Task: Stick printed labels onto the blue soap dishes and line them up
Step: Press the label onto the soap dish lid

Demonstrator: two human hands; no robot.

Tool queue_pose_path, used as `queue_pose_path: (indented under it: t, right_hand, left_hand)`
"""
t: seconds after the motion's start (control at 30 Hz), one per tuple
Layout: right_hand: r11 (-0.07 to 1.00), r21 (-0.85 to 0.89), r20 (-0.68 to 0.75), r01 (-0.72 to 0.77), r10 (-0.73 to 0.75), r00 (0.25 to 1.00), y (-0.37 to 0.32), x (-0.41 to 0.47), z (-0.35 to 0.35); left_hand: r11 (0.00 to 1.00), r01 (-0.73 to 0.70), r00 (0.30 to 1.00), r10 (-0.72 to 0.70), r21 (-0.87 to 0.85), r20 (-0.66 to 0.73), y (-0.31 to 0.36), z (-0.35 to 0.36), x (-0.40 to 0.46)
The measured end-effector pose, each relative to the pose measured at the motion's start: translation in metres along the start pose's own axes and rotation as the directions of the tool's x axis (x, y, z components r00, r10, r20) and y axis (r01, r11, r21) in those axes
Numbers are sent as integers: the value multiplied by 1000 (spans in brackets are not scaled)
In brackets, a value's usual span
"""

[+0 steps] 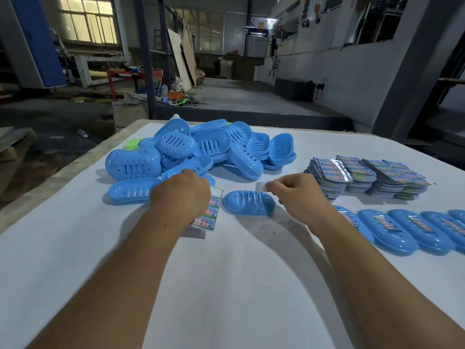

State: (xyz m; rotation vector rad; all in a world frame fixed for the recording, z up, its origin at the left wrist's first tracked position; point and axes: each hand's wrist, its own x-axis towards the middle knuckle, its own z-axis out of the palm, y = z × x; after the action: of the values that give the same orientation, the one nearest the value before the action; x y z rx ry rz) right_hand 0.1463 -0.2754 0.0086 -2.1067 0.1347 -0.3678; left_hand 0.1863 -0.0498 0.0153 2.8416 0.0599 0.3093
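Note:
One blue soap dish (249, 202) lies upside down on the white table between my hands. My left hand (182, 191) holds a printed label (210, 211) by its top, just left of that dish. My right hand (294, 191) pinches a small white strip (261, 186) above the dish's right end. A heap of unlabelled blue dishes (201, 147) sits behind my left hand. At the right edge, a row of labelled dishes (407, 230) lies side by side.
Stacks of printed labels (364, 176) lie at the back right of the table (226, 285). A green dish (132, 143) peeks out at the heap's left. Beyond the table's far edge lies a dim workshop floor with boards and machines.

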Motion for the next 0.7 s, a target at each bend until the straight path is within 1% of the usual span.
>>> queue_pose_path:
  t: [0.07, 0.17, 0.3, 0.4, 0.43, 0.47, 0.5, 0.53, 0.57, 0.6, 0.63, 0.7]
  right_hand:
    - [1000, -21, 5, 3, -3, 1000, 0, 0, 2]
    - [999, -49, 0, 5, -5, 1000, 1, -1, 5]
    - [998, -60, -9, 8, -8, 1000, 1, 0, 5]
    - [998, -42, -28, 45, -47, 999, -1, -3, 7]
    - [997, -40, -40, 66, -67, 997, -2, -4, 8]
    - [995, -44, -54, 89, -91, 994, -2, -5, 9]
    - [992, -51, -68, 114, -117, 991, -3, -6, 11]
    - [989, -55, -80, 139, -143, 987, -4, -7, 12]
    - [985, -55, -88, 163, -167, 982, -5, -8, 14]
    - [982, -51, -94, 184, -188, 978, -5, -8, 15]
    - [978, -45, -101, 203, -207, 973, -6, -9, 16]
    - [973, -34, -114, 230, -233, 966, -6, -9, 17]
  left_hand:
    - [993, 10, 998, -18, 118, 63, -7, -2, 2]
    - [984, 52, 995, -66, 169, 79, -16, -4, 2]
    - [975, 55, 998, -60, 215, 16, -20, -4, 0]
    - [980, 59, 995, -42, 191, -95, -16, -8, -3]
    - [990, 40, 991, -22, 138, -131, -13, -9, -4]
    - [999, 6, 990, 1, 49, -142, -9, -11, -6]
    - [995, -42, 991, 29, -94, -129, -3, -11, -8]
    - [956, -95, 993, 72, -278, -93, 4, -11, -11]
    - [875, -138, 990, 130, -464, -49, 12, -10, -15]
    - [777, -160, 981, 191, -608, -14, 20, -8, -19]
    - [690, -164, 971, 239, -705, 7, 26, -6, -23]
    - [582, -143, 958, 285, -801, 35, 34, 0, -27]
